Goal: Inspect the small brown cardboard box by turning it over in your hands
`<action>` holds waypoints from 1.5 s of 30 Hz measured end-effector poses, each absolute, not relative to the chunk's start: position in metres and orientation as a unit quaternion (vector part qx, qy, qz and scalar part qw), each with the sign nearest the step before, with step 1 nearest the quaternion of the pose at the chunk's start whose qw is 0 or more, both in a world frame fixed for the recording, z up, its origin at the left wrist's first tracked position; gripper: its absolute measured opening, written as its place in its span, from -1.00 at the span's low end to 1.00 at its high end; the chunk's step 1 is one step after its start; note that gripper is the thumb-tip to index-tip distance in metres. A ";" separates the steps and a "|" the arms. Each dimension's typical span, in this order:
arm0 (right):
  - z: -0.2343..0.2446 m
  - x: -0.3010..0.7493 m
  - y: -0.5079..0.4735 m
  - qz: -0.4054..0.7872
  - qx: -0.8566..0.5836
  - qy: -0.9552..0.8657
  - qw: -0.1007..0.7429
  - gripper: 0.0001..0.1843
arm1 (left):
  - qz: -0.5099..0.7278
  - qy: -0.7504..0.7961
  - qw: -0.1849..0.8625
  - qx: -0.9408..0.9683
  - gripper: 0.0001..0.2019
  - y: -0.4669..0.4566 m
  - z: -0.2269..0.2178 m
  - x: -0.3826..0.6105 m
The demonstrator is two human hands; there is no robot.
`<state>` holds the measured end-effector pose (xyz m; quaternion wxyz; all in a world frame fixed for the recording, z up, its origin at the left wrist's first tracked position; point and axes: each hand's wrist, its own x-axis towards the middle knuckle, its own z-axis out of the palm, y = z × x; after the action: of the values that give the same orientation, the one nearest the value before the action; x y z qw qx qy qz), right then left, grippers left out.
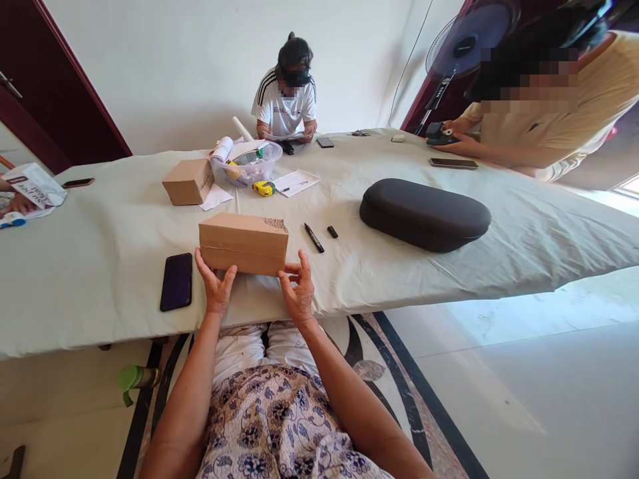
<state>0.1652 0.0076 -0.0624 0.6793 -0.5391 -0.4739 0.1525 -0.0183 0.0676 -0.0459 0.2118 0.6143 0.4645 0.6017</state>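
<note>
Centre-left of frame: left hand point(216, 289) and right hand point(299, 293) grasp a box point(243, 246) by its lower corners, presumably for balance

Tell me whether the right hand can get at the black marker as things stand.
Probably yes: the black marker lies just beyond the right hand, with nothing visible between them. That hand's fingers are at the cardboard box, though, so they would likely need to leave it first.

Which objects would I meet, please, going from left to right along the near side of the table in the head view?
Dark phone, nearer cardboard box, black marker, marker cap, black case.
</note>
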 end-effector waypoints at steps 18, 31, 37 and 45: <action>-0.064 0.162 0.006 0.309 -0.459 -0.427 0.716 -0.13 | 0.533 0.379 0.001 0.756 -0.43 0.098 0.072 0.012; -0.058 0.175 0.016 0.312 -0.436 -0.421 0.731 -0.28 | 0.506 0.333 0.062 0.793 -0.37 0.135 0.074 0.009; -0.050 0.179 0.021 0.281 -0.425 -0.434 0.743 -0.56 | 0.531 0.325 0.126 0.772 -0.27 0.130 0.056 0.015; -0.053 0.183 0.035 0.239 -0.470 -0.413 0.742 -0.56 | 0.509 0.336 0.354 0.709 -0.04 0.078 -0.027 0.043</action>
<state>0.1833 0.0348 -0.0527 0.7422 -0.4705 -0.4132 0.2388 0.0431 0.0784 -0.0266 0.3540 0.7091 0.3357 0.5091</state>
